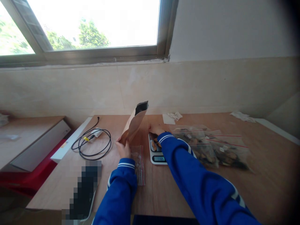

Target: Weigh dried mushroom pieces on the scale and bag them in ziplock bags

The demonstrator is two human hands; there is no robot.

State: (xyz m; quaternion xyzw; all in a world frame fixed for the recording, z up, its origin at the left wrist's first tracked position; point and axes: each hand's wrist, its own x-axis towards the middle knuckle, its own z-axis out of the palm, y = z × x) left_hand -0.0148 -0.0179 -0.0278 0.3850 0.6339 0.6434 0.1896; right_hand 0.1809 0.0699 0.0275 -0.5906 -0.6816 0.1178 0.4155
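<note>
From the head camera, the left hand (124,149) has its fingers and thumb closed around the low end of a brown paper bag (134,125). The bag tilts up and away, with its dark mouth at the top. The right hand (157,128) is bent over the far side of a small white scale (153,160). Some brown dried pieces (153,145) are on the scale, near that hand. The sleeve hides part of it, so I can't tell if the fingers have a piece.

The scale sits on the wooden bench (161,193). Its little screen (159,158) shows digits, but they are too small to read surely. A clear bag with a red strip (140,165) lies just beside the left hand. More clear bags (226,157), with dark and brown bits inside, lie right of the scale.

To do this well, I think the right hand should pinch softly, since dry bits may snap. It shouldn't lean on the scale, or the number could be wrong. The left hand should keep the bag's mouth up and wide.
</note>
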